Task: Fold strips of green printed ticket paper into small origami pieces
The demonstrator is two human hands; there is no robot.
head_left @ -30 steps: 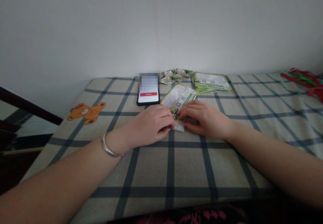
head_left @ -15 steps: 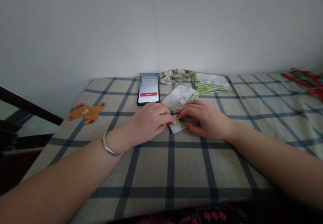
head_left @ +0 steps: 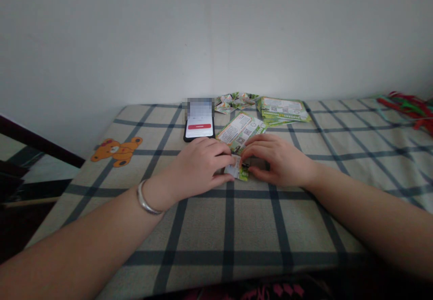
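Note:
A small folded piece of printed paper [head_left: 238,169], white with green edging, lies on the checked cloth between my hands. My left hand [head_left: 205,162], with a silver bangle at the wrist, closes its thumb and fingers on the paper's left side. On the other side, my right hand [head_left: 275,160] grips it with curled fingers; part of the paper is hidden under the fingertips. Just beyond lies a flat green-and-white printed sheet [head_left: 240,131], its near edge close to my fingers. A phone [head_left: 199,131] with a lit screen rests past my left hand.
Several folded paper pieces [head_left: 233,102] sit against the wall, beside a stack of printed sheets [head_left: 284,107]. Red and green stringy material [head_left: 411,110] lies at the far right. An orange bear figure [head_left: 117,151] is on the cloth at left, near the table's edge.
The small paper has turned a little between my fingers, showing more of its green edge. My left thumb has moved down and apart from the fingers. The phone and other papers stay put.

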